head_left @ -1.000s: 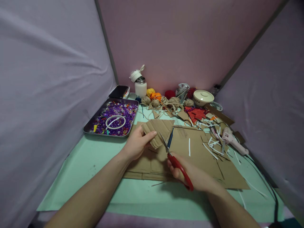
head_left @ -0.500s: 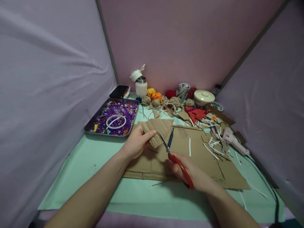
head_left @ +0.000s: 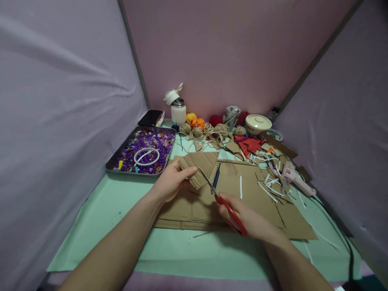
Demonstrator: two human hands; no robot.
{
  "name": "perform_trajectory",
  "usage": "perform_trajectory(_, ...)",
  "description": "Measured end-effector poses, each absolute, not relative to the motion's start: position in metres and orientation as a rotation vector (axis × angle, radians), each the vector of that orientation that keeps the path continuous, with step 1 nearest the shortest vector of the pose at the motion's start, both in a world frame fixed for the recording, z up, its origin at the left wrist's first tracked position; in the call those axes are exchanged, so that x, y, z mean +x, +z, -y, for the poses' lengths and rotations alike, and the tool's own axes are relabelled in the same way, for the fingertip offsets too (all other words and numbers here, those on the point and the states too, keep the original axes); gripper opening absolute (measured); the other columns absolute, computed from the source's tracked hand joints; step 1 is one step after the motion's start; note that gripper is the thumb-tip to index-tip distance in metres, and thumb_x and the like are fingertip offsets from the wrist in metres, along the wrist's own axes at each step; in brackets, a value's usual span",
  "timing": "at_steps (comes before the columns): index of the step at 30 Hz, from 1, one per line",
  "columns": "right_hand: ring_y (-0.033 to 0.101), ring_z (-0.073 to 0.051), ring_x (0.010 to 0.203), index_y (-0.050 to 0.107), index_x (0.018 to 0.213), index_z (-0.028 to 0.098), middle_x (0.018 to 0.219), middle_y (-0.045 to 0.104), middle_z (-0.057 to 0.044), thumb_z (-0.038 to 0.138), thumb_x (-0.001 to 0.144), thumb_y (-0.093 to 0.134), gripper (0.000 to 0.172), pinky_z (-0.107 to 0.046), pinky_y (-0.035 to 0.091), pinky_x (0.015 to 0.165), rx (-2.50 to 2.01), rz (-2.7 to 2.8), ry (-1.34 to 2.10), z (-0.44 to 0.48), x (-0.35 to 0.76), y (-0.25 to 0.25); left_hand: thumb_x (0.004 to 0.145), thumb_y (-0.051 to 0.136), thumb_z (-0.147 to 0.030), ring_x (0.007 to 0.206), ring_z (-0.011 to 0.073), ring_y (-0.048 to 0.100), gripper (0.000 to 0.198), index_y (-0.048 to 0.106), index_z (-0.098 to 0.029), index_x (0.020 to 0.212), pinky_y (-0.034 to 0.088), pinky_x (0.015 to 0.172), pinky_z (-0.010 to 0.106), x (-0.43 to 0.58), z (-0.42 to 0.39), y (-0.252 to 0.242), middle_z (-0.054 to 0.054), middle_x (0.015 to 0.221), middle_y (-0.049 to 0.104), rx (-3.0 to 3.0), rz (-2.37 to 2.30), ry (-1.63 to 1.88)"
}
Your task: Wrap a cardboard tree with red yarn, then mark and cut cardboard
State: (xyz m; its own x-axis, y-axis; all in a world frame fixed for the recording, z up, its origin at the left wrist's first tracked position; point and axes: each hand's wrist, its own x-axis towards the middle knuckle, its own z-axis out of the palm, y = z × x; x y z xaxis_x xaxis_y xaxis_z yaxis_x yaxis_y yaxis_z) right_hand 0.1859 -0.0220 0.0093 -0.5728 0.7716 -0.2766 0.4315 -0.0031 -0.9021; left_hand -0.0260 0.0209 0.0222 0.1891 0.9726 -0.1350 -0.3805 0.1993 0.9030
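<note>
Between its thumb and fingers, my left hand (head_left: 173,180) holds a small cut piece of cardboard (head_left: 201,163) above larger cardboard sheets (head_left: 251,202). The red handles of the scissors (head_left: 232,214) are in my right hand (head_left: 239,212). The blades point up and left, lying against the piece's lower right side; whether they are parted is hard to tell. Just right of the blades, a dark blue pen (head_left: 216,176) lies on the cardboard. A short white strip (head_left: 241,186) rests further right.
A metal tray (head_left: 106,166) of purple beads is at the left. Yarn balls (head_left: 221,130), a white bottle (head_left: 178,114) and a lidded bowl (head_left: 257,124) stand at the back. A glue gun (head_left: 298,180) with a cord lies right, near paper strips (head_left: 274,188).
The whole view has shifted slightly. My right hand and the scissors have moved a little up relative to the table; both hands keep their holds.
</note>
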Motion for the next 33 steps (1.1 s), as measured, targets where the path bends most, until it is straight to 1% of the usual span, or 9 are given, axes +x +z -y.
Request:
perform_trajectory(3,0.032,-0.008,0.054,0.039,0.076,0.019,0.065,0.041,0.005,0.038,0.088,0.047,0.024,-0.018,0.028,0.047,-1.215,2.039,1.556,0.019,0.189,0.009,0.068,0.074,-0.027,0.072,0.0132,0.063,0.025,0.066,-0.014,0.088,0.050,0.066,0.024,-0.027,-0.022,0.022,0.004,0.085,0.069,0.873,-0.901,1.141)
perform_trajectory(5,0.036,-0.008,0.058,0.041,0.081,0.019,0.070,0.045,0.003,0.035,0.086,0.049,0.019,-0.019,0.033,0.052,-1.157,2.098,1.520,0.018,0.191,0.009,0.067,0.075,-0.026,0.066,0.0097,0.061,0.025,0.066,-0.013,0.087,0.047,0.056,0.017,-0.027,-0.023,0.023,0.003,0.080,0.068,0.848,-0.916,1.210)
perform_trajectory(7,0.040,-0.010,0.061,0.042,0.087,0.019,0.074,0.048,0.002,0.033,0.087,0.048,0.015,-0.020,0.035,0.056,-1.126,2.141,1.487,0.017,0.193,0.010,0.065,0.077,-0.024,0.064,0.0082,0.060,0.027,0.066,-0.014,0.089,0.046,0.051,0.014,-0.025,-0.023,0.024,0.001,0.080,0.067,0.764,-0.921,1.308)
perform_trajectory(11,0.044,-0.011,0.065,0.041,0.089,0.020,0.078,0.051,0.001,0.034,0.088,0.047,0.015,-0.023,0.037,0.060,-1.120,2.166,1.426,0.018,0.192,0.010,0.062,0.078,-0.015,0.070,0.0078,0.061,0.026,0.065,-0.017,0.084,0.055,0.061,0.018,-0.022,-0.023,0.025,-0.002,0.083,0.067,0.554,-0.879,1.477)
perform_trajectory(14,0.045,-0.012,0.068,0.041,0.089,0.020,0.081,0.053,0.000,0.041,0.089,0.047,0.022,-0.024,0.037,0.063,-1.099,2.139,1.415,0.020,0.188,0.008,0.061,0.077,-0.011,0.071,0.0079,0.062,0.023,0.064,-0.016,0.080,0.056,0.065,0.019,-0.016,-0.019,0.025,-0.002,0.079,0.066,0.476,-0.871,1.492)
perform_trajectory(17,0.045,-0.012,0.069,0.041,0.092,0.020,0.082,0.052,0.000,0.050,0.090,0.043,0.031,-0.024,0.038,0.064,-1.087,2.091,1.433,0.023,0.185,0.007,0.064,0.076,-0.012,0.078,0.0103,0.063,0.024,0.064,-0.017,0.084,0.057,0.069,0.021,-0.008,-0.013,0.024,0.000,0.087,0.068,0.498,-0.874,1.457)
perform_trajectory(20,0.043,-0.012,0.068,0.042,0.093,0.019,0.082,0.051,0.000,0.055,0.089,0.040,0.036,-0.024,0.038,0.063,-1.084,2.076,1.439,0.024,0.184,0.006,0.066,0.074,-0.015,0.084,0.0122,0.063,0.026,0.065,-0.017,0.090,0.056,0.073,0.022,-0.002,-0.007,0.025,0.003,0.092,0.068,0.549,-0.879,1.416)
perform_trajectory(25,0.041,-0.012,0.068,0.042,0.092,0.019,0.082,0.048,-0.001,0.057,0.088,0.041,0.039,-0.024,0.037,0.062,-1.098,2.045,1.440,0.027,0.180,0.006,0.067,0.074,-0.017,0.082,0.0135,0.063,0.033,0.064,-0.017,0.098,0.056,0.071,0.025,0.005,0.000,0.026,0.004,0.093,0.068,0.537,-0.908,1.376)
perform_trajectory(33,0.045,-0.014,0.072,0.043,0.097,0.018,0.086,0.051,-0.003,0.055,0.086,0.045,0.039,-0.026,0.040,0.065,-1.059,1.984,1.509,0.034,0.176,0.005,0.065,0.075,-0.018,0.075,0.0125,0.061,0.040,0.063,-0.015,0.103,0.054,0.065,0.022,0.012,0.010,0.031,0.005,0.088,0.067,0.537,-0.920,1.342)
